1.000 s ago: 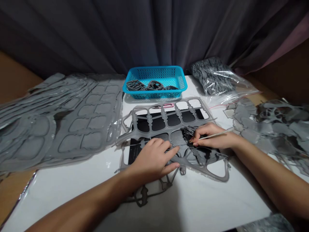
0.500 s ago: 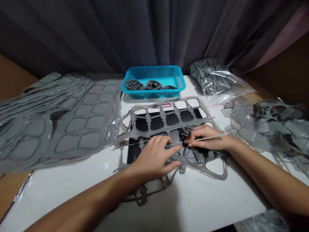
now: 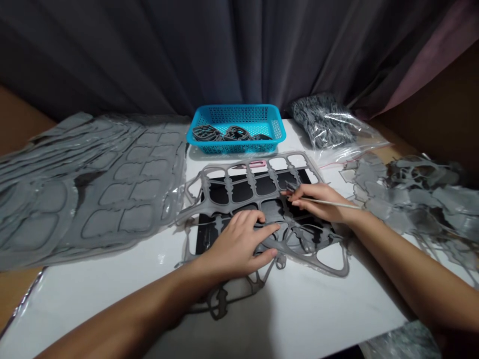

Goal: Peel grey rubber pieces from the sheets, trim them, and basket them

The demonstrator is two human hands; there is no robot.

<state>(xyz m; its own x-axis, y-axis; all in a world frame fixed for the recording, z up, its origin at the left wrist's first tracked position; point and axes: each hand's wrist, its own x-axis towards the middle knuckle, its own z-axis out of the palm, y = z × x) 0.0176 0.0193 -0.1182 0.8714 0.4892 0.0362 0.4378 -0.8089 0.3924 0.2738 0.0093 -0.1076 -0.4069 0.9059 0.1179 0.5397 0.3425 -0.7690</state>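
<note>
A grey rubber sheet (image 3: 262, 175) of cut-out frames lies over a black mat (image 3: 209, 224) on the white table (image 3: 318, 314). My left hand (image 3: 239, 244) rests flat on the sheet's near part, fingers stretched out and pressing it down. My right hand (image 3: 318, 202) pinches a thin stick (image 3: 329, 203) that points back along my wrist, and its fingertips touch the sheet near a small dark rubber piece. A pink piece (image 3: 257, 163) shows under the sheet's far edge.
A blue basket (image 3: 239, 144) with dark rubber rings stands at the back. Stacked grey sheets (image 3: 86, 179) lie at the left, loose grey scraps (image 3: 411, 194) at the right, and a clear bag (image 3: 329, 124) of dark pieces at the back right. A dark curtain hangs behind.
My right hand has moved away from me and slightly left along the sheet with the stick. My left hand stays pressed on the sheet, nearly still.
</note>
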